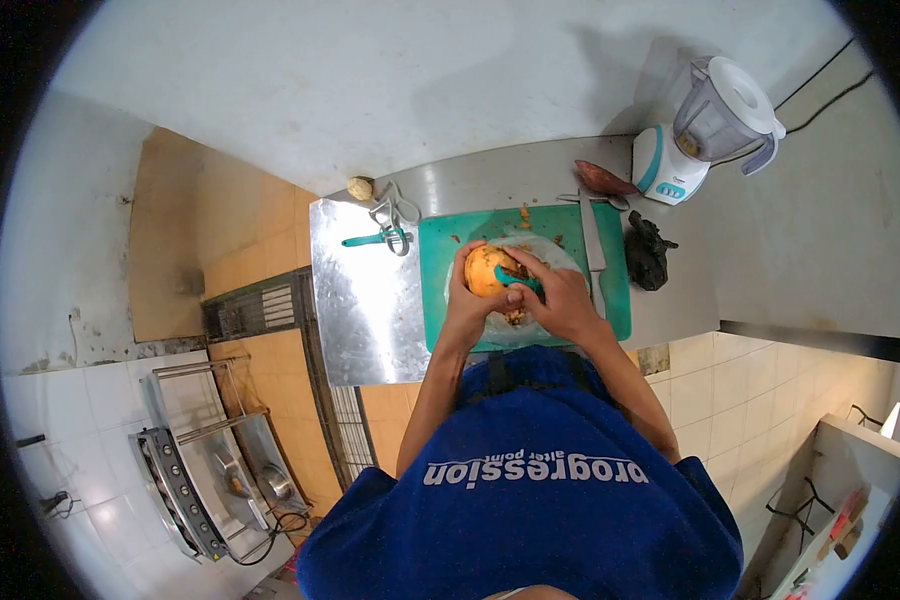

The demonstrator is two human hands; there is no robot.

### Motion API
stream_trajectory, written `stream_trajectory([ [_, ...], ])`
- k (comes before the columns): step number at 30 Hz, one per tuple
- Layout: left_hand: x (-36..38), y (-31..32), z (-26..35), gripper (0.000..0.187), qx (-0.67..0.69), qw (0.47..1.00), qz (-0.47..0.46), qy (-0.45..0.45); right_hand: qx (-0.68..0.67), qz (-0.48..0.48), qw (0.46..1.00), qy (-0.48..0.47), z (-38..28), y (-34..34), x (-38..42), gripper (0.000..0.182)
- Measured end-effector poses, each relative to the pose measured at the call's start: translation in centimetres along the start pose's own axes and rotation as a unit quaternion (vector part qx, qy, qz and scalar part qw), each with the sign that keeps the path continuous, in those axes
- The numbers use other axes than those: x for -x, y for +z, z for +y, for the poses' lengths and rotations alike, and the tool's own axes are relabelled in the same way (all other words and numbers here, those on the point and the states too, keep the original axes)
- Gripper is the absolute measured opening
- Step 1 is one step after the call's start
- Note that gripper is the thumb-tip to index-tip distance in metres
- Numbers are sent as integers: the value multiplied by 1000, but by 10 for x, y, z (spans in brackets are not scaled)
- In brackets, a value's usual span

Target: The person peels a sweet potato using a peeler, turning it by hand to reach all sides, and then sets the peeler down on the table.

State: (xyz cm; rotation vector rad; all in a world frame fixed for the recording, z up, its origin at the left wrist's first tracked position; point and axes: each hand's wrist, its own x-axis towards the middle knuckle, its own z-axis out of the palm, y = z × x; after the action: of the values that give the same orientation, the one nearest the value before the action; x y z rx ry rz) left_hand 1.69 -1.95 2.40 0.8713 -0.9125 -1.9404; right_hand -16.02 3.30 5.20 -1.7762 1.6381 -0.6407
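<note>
My left hand [473, 302] is wrapped round a round, orange-fleshed vegetable [486, 268] with dark patches on its surface; its kind I cannot make out. In my right hand [562, 303] is a teal-handled peeler [520, 281], held against the vegetable's right side. Its blade is mostly hidden. Both hands are over a clear plastic bag [568, 262] spread on the green cutting board [436, 290], with orange-brown peelings [515, 317] beneath them. A knife [592, 240] lies lengthwise on the board to the right of my hands.
Left of the board lie a second teal-handled tool [365, 240], metal utensils [395, 205] and a small pale round item [360, 188]. To the right are a reddish-brown sweet potato [603, 178], a black plastic bag [648, 250] and a blender [665, 165]. A wall borders the metal table [355, 310].
</note>
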Motion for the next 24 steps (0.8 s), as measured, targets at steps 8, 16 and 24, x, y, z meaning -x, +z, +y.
stream_trajectory([
  [8,2,3,10,92,-57,997,-33,48,-7,46,998,-33,1,8,7,73],
  [16,-1,3,2,84,-28,999,-21,33,11,72,997,-32,2,11,7,66],
  [24,-1,-1,5,91,-35,998,-27,43,14,53,998,-26,1,11,4,71],
])
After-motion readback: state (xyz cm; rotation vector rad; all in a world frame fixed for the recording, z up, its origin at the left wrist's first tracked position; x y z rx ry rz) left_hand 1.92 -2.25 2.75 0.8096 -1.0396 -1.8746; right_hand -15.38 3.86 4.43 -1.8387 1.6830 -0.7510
